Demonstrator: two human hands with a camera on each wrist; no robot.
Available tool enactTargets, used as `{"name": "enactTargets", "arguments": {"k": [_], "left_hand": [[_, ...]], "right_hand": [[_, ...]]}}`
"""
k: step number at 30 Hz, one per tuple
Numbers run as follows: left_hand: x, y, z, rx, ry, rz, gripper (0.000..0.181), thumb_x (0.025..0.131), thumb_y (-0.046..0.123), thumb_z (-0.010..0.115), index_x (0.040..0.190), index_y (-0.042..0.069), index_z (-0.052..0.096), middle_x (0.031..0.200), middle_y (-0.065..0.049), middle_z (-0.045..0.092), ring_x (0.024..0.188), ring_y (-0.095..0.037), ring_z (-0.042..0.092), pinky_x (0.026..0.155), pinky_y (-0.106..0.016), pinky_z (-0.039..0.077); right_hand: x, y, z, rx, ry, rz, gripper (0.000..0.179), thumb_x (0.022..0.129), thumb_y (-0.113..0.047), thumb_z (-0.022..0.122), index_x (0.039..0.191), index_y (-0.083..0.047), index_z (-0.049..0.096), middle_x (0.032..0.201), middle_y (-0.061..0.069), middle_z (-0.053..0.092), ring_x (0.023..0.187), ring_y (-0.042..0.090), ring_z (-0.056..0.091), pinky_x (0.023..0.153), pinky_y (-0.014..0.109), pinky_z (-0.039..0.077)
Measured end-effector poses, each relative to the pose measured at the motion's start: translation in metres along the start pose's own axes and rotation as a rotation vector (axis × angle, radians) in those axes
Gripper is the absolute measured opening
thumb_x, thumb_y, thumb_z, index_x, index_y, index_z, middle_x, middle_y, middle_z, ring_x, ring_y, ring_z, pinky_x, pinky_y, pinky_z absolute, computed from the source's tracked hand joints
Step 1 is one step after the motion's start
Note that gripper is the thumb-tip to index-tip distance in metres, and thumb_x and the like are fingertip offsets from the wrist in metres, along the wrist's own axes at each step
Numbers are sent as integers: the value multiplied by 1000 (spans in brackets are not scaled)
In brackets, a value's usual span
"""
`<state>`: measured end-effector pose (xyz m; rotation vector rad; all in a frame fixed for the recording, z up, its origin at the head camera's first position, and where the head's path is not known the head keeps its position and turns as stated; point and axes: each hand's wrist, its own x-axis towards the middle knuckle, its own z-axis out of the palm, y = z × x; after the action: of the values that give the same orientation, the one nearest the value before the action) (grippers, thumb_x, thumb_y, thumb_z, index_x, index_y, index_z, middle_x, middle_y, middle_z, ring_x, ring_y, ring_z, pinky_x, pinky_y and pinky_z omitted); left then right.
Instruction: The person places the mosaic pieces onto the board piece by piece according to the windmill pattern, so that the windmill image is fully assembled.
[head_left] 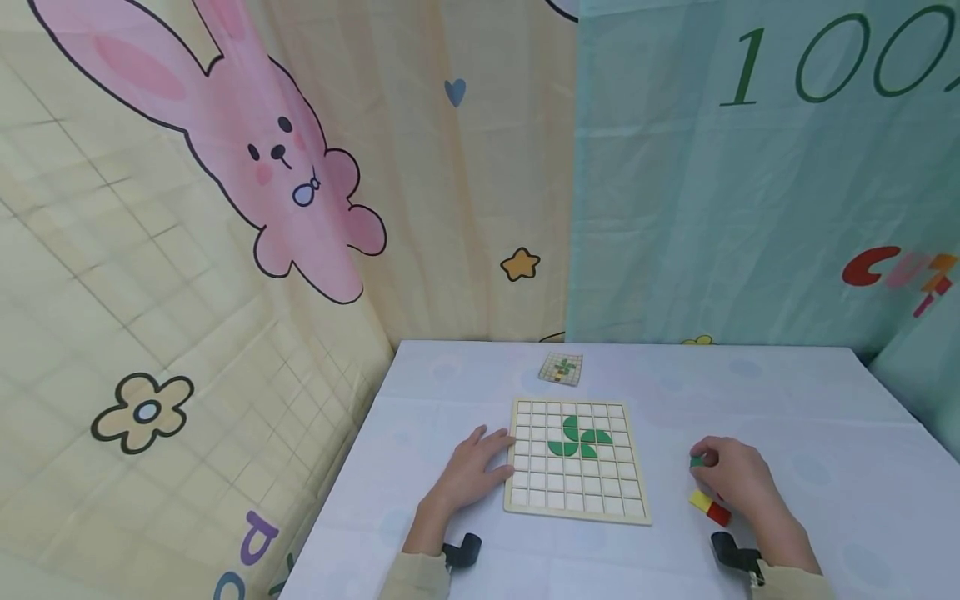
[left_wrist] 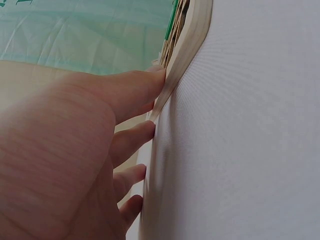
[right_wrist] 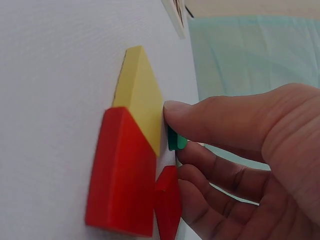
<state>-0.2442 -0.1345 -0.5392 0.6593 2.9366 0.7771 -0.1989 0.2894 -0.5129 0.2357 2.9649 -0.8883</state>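
Observation:
A square white grid board (head_left: 573, 485) with a pale wooden rim lies on the table, and several green curved pieces (head_left: 596, 437) form a pinwheel in its upper middle. At the board's left edge rests my left hand (head_left: 471, 473), its fingers extended and fingertips against the rim (left_wrist: 172, 75). To the right of the board, my right hand (head_left: 735, 475) pinches a small green piece (right_wrist: 176, 140) between thumb and index finger, low over the table. Near that hand lie a yellow tile (right_wrist: 142, 100) and a red tile (right_wrist: 125, 175); a second red piece (right_wrist: 169, 202) shows beside the curled fingers.
Behind the board lies a small card (head_left: 561, 367) printted with a grid and a pinwheel pattern. A white cloth covers the table (head_left: 787, 392). Patterned curtains (head_left: 480, 167) hang along its back and left sides.

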Motion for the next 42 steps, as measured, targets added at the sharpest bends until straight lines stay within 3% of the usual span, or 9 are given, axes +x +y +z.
{"name": "enactTargets", "arguments": {"k": [16, 42], "left_hand": [[1, -2, 2, 6, 3, 3, 50, 99, 43, 61, 146, 27, 55, 155, 4, 45, 150, -31, 23, 118, -58, 25], [3, -2, 2, 12, 5, 3, 50, 98, 42, 62, 145, 26, 55, 155, 3, 45, 150, -31, 24, 117, -58, 26]], "right_hand": [[1, 0, 0, 28, -2, 6, 20, 86, -7, 76, 101, -5, 63, 87, 9, 63, 71, 24, 54, 56, 32, 51], [-3, -15, 1, 65, 34, -53, 14, 89, -9, 74, 101, -7, 68, 87, 6, 66, 75, 23, 57, 62, 33, 54]]}}
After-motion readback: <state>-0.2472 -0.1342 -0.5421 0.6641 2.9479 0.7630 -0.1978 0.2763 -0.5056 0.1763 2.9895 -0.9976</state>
